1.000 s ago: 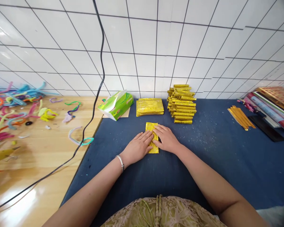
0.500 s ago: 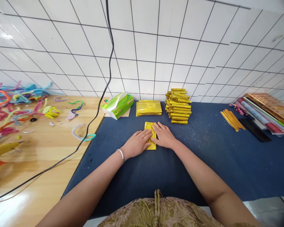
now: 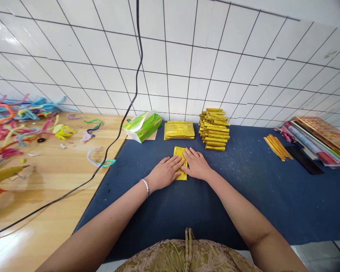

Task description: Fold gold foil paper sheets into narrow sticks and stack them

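Note:
A gold foil paper sheet (image 3: 180, 152) lies upright-wise on the dark blue cloth, partly covered by both hands. My left hand (image 3: 166, 172) rests flat across its left side, fingers stretched out. From the right, my right hand (image 3: 197, 164) presses on the sheet's right edge with its fingers extended. Behind the hands sits a flat stack of gold foil paper (image 3: 179, 130). To the right of that stack rises a taller pile of narrow folded gold strips (image 3: 214, 130).
A green tissue pack (image 3: 144, 126) stands at the back left. Pipe cleaners (image 3: 25, 113) and a yellow glue gun (image 3: 1, 177) lie on the wooden table, crossed by a black cable (image 3: 113, 145). At right are gold strips (image 3: 277, 147), a black flat object (image 3: 304, 160) and books (image 3: 323, 141).
The view has shifted slightly. Both hands stay flat on the gold foil paper sheet in nearly the same place.

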The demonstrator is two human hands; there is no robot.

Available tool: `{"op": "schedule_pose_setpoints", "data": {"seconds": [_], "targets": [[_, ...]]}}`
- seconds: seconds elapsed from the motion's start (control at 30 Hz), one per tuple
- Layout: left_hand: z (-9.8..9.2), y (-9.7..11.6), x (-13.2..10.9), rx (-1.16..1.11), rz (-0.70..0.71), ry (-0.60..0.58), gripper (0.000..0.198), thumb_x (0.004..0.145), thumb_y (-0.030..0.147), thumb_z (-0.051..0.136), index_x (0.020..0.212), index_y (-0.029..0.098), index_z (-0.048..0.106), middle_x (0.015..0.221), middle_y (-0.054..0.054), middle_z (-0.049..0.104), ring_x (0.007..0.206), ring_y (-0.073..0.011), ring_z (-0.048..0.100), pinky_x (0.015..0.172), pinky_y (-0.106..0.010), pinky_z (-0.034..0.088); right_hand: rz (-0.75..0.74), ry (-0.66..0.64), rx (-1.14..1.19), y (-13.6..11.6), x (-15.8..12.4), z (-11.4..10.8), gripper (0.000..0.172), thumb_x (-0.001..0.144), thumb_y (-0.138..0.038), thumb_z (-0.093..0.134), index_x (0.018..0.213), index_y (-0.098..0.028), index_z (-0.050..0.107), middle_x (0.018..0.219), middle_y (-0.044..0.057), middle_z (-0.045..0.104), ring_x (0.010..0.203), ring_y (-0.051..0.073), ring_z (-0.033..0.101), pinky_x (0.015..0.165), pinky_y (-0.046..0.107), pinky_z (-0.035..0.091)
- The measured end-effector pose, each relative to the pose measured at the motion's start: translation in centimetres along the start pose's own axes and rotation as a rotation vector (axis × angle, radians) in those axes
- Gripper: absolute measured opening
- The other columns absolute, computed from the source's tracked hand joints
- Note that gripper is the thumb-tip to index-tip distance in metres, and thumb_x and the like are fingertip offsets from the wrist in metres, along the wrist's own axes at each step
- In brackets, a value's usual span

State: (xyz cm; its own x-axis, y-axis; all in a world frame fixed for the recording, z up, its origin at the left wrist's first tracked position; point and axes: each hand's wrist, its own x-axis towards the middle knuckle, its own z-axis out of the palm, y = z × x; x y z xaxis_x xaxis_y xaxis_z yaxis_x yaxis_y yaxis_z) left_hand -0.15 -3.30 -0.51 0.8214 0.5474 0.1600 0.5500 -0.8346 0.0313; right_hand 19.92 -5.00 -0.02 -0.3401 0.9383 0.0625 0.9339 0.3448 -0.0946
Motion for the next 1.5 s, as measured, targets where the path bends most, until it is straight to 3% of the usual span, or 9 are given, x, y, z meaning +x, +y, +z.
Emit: {"op": "schedule_pose_setpoints", "data": {"seconds": [0.33, 0.47, 0.57, 0.67, 0.77, 0.97, 1.3, 1.4, 1.5], "targets": [[0.1, -0.2, 0.0, -0.031, -0.021, -0.013, 0.05, 0.095, 0.042, 0.025, 0.139, 0.02, 0.034, 0.146, -0.008, 0.032, 0.136, -0.0208, 0.026, 0.109, -0.038, 0.019, -0.088, -0.04, 0.112, 1.1, 0.7, -1.1, 0.066, 0.087, -0.052, 0.037, 0.139, -0.012, 0.032, 0.147, 0.012, 0.029, 0.138, 0.027, 0.017, 0.107, 0.044, 0.021], [0.0, -0.3, 0.0, -0.057, -0.023, -0.014, 0.049, 0.095, 0.041, 0.025, 0.139, 0.021, 0.034, 0.144, -0.008, 0.035, 0.136, -0.0211, 0.026, 0.109, -0.039, 0.018, -0.245, 0.072, 0.234, 0.9, 4.0, -1.8, 0.044, 0.093, -0.034, 0.034, 0.132, -0.015, 0.044, 0.138, 0.01, 0.044, 0.13, 0.02, 0.033, 0.105, 0.036, 0.028], [-0.2, -0.3, 0.1, -0.069, -0.026, -0.013, 0.05, 0.095, 0.041, 0.026, 0.14, 0.022, 0.031, 0.144, -0.007, 0.036, 0.135, -0.0206, 0.028, 0.109, -0.039, 0.017, -0.264, 0.149, 0.186, -0.2, 7.5, -1.2, 0.028, 0.093, -0.027, 0.038, 0.109, -0.019, 0.059, 0.111, 0.005, 0.062, 0.106, 0.016, 0.051, 0.094, 0.031, 0.037], [-0.3, -0.4, 0.1, -0.073, -0.03, -0.027, 0.051, 0.094, 0.042, 0.026, 0.142, 0.023, 0.026, 0.146, -0.006, 0.031, 0.136, -0.0202, 0.026, 0.109, -0.038, 0.017, -0.228, 0.176, 0.099, -0.8, 10.6, 0.0, 0.018, 0.091, -0.028, 0.045, 0.092, -0.02, 0.061, 0.097, 0.005, 0.061, 0.095, 0.017, 0.052, 0.083, 0.03, 0.041], [-0.2, -0.5, 0.1, -0.074, -0.033, -0.05, 0.052, 0.095, 0.042, 0.025, 0.143, 0.024, 0.022, 0.148, -0.005, 0.027, 0.137, -0.0199, 0.023, 0.11, -0.038, 0.016, -0.214, 0.177, 0.078, -0.6, 12.2, 1.0, 0.015, 0.09, -0.029, 0.047, 0.092, -0.019, 0.058, 0.095, 0.006, 0.058, 0.092, 0.018, 0.052, 0.079, 0.03, 0.041], [-0.4, 0.3, -0.7, -0.091, -0.042, -0.076, 0.056, 0.094, 0.045, 0.026, 0.144, 0.02, 0.021, 0.15, -0.008, 0.023, 0.139, -0.021, 0.016, 0.112, -0.04, 0.012, -0.221, 0.162, 0.049, -0.2, 12.2, 1.7, 0.019, 0.093, -0.032, 0.042, 0.098, -0.018, 0.055, 0.098, 0.007, 0.054, 0.094, 0.019, 0.05, 0.079, 0.031, 0.04], [-3.1, 3.0, -6.0, -0.182, -0.033, -0.151, 0.056, 0.093, 0.048, 0.029, 0.143, 0.021, 0.023, 0.147, -0.006, 0.029, 0.138, -0.0197, 0.022, 0.112, -0.04, 0.018, -0.24, 0.215, -0.04, -0.5, 11.7, 1.5, 0.02, 0.094, -0.032, 0.04, 0.097, -0.018, 0.054, 0.097, 0.008, 0.054, 0.093, 0.02, 0.049, 0.076, 0.031, 0.042], [-4.4, 2.8, -5.0, -0.21, -0.081, -0.107, 0.049, 0.095, 0.042, 0.027, 0.14, 0.022, 0.03, 0.146, -0.005, 0.033, 0.135, -0.0174, 0.028, 0.112, -0.037, 0.021, -0.236, 0.219, -0.042, -0.6, 11.7, 1.5, 0.02, 0.093, -0.032, 0.04, 0.098, -0.018, 0.054, 0.097, 0.007, 0.054, 0.093, 0.02, 0.049, 0.076, 0.031, 0.043], [-4.6, 2.8, -2.6, -0.199, -0.072, -0.058, 0.05, 0.095, 0.042, 0.027, 0.14, 0.019, 0.031, 0.147, -0.007, 0.029, 0.137, -0.0186, 0.022, 0.113, -0.037, 0.019, -0.226, 0.209, -0.04, -0.6, 11.7, 1.5, 0.019, 0.093, -0.031, 0.041, 0.099, -0.019, 0.054, 0.098, 0.007, 0.054, 0.092, 0.02, 0.049, 0.075, 0.031, 0.043]]}}
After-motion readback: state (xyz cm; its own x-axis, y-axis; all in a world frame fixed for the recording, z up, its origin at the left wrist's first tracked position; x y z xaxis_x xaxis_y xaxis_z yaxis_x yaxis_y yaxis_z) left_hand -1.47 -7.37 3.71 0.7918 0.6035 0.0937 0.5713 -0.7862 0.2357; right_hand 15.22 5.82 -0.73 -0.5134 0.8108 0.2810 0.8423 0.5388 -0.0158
